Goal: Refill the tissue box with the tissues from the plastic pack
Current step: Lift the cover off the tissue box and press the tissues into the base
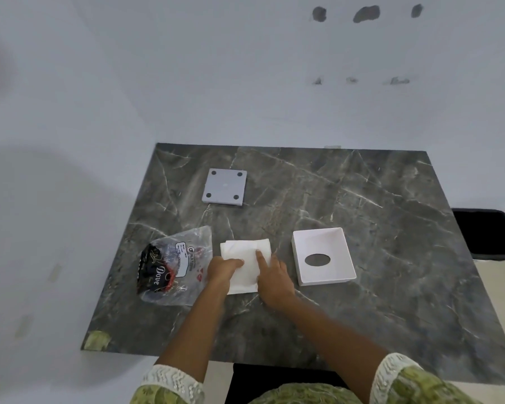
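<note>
A white stack of tissues [242, 252] lies on the dark marble table [362, 228], near its middle front. My left hand [222, 271] rests on the stack's left side with fingers curled over it. My right hand [273, 279] presses the stack's right side, index finger stretched out on top. The clear plastic pack [172, 266] with black and red print lies crumpled just left of the tissues. The white tissue box [322, 255] sits upside down to the right, its open side up and its oval slot showing at the bottom.
The box's grey base plate [224, 187] with four dark pads lies at the back left of the table. A black chair seat [490, 233] stands beyond the table's right edge. White wall runs behind and to the left.
</note>
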